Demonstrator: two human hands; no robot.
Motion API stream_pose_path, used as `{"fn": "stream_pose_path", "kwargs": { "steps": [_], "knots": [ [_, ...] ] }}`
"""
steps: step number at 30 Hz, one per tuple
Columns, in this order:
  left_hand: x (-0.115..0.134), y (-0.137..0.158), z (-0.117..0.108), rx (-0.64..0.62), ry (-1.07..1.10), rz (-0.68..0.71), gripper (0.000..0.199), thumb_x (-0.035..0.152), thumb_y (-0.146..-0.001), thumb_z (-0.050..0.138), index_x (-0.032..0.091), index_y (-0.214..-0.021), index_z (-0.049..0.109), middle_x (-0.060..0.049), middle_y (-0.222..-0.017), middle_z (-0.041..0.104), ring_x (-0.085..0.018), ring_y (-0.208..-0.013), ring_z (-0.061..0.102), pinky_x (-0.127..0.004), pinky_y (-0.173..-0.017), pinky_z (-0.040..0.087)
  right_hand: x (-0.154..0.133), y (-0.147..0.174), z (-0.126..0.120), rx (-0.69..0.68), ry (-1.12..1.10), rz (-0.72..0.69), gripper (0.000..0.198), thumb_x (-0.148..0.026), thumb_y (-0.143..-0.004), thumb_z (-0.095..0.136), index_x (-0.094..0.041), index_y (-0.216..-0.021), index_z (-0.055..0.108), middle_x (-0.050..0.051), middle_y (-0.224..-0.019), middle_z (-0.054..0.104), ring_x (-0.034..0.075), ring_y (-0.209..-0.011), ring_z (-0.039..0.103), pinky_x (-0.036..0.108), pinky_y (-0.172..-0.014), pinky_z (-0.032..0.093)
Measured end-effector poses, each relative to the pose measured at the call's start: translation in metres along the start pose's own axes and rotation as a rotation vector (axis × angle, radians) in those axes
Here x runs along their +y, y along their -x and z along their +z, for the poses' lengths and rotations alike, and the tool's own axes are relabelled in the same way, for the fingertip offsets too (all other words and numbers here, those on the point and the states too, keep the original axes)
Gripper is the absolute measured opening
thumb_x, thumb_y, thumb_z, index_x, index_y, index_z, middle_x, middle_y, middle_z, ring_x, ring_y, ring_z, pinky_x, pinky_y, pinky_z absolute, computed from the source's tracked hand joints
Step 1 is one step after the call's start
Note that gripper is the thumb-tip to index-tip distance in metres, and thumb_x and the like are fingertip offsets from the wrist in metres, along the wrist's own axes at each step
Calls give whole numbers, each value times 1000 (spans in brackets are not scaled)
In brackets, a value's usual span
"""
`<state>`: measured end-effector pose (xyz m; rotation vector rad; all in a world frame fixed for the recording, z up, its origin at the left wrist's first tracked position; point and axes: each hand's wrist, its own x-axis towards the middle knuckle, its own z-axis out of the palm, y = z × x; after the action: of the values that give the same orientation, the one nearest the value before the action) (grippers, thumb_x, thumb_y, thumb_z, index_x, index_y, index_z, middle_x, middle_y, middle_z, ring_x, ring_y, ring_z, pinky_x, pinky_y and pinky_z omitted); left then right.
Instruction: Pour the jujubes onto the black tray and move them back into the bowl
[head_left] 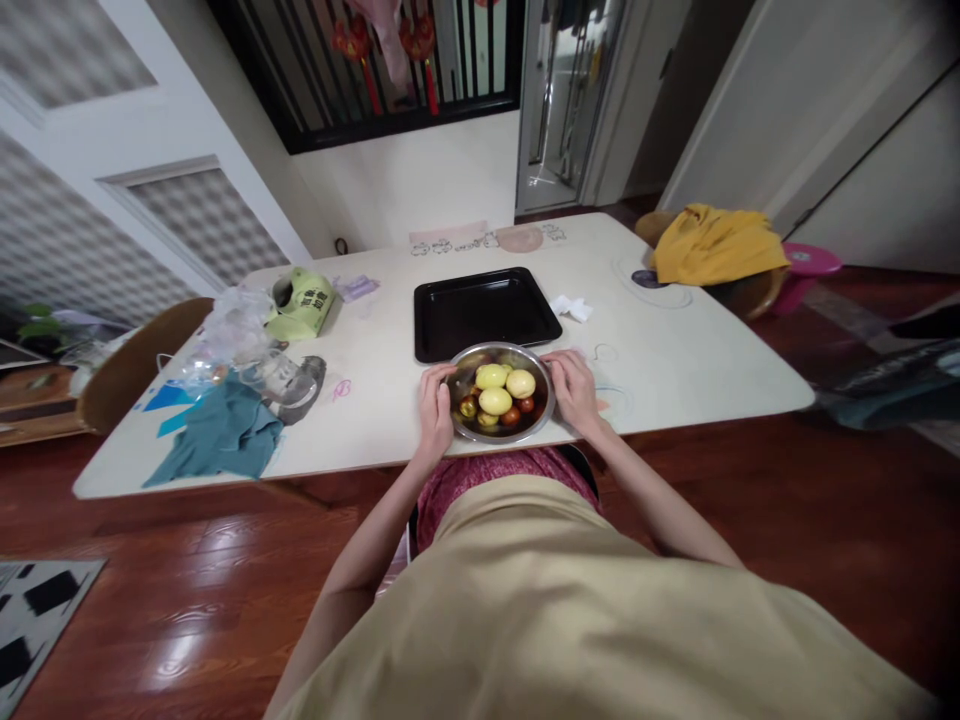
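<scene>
A round metal bowl (544, 418) stands at the near edge of the table, in front of my body. Inside it lie several yellow round fruits (494, 401) on top of smaller dark red ones (511, 415) that look like cherry tomatoes. My left hand (436, 405) grips the bowl's left rim, thumb toward me. On the opposite side, my right hand (573, 388) holds the right rim. Just beyond the bowl is a black rectangular tray (480, 310) with nothing in it; the bowl's far rim overlaps its near edge in view.
Left on the white table (375, 430) are a teal cloth (225, 430), crumpled clear plastic (232, 330) and a green packet (304, 303). A crumpled tissue (572, 308) lies right of the tray. Yellow fabric (716, 247) hangs over a chair at the far right.
</scene>
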<state>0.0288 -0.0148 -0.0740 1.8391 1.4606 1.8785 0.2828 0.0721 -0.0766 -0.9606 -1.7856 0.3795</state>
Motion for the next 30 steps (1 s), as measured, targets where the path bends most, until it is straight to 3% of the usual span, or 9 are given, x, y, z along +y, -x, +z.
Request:
{"fn": "stream_pose_path", "kwargs": {
  "steps": [5, 10, 13, 19, 24, 30],
  "knots": [
    [0, 0, 2, 4, -8, 2, 43, 50, -115, 36, 21, -120, 68, -12, -123, 69, -25, -121, 64, -45, -110, 50, 0, -1, 0, -177, -215, 324, 36, -49, -100, 55, -20, -114, 69, 4, -87, 78, 22, -78, 70, 34, -74, 57],
    [-1, 0, 2, 6, -15, -5, 45, 52, -115, 35, 21, -121, 68, -12, -124, 69, -25, -121, 64, -45, -111, 51, -9, -3, -5, -499, -362, 707, 21, -38, -87, 63, -19, -94, 67, 2, -60, 70, 19, -45, 61, 27, -42, 47],
    [-4, 2, 2, 4, -6, 2, 44, 51, -115, 37, 21, -124, 67, -12, -126, 69, -26, -123, 64, -46, -112, 51, -18, -4, -6, -558, -437, 851, 15, -32, -84, 58, -19, -80, 65, 3, -49, 65, 19, -38, 59, 25, -36, 45],
    [-11, 8, 4, 63, 23, 33, 49, 53, -113, 41, 22, -149, 53, -17, -150, 58, -29, -143, 55, -51, -123, 45, -28, -28, -9, -553, -425, 899, 11, -26, -78, 57, -20, -73, 64, 5, -46, 64, 21, -39, 61, 27, -36, 46],
    [-11, 10, 5, 69, 8, 52, 60, 55, -113, 40, 25, -165, 37, -18, -169, 42, -30, -160, 40, -53, -133, 34, -33, -85, -6, -534, -362, 804, 11, -22, -82, 56, -18, -75, 64, 6, -48, 65, 23, -43, 65, 30, -42, 54],
    [-14, 9, 9, 19, 18, 22, 65, 59, -113, 37, 27, -169, 33, -18, -173, 38, -29, -163, 37, -55, -135, 31, -30, -149, 21, -479, -192, 762, 17, -18, -87, 55, -11, -93, 69, 9, -49, 67, 26, -50, 71, 30, -50, 60]
  ]
}}
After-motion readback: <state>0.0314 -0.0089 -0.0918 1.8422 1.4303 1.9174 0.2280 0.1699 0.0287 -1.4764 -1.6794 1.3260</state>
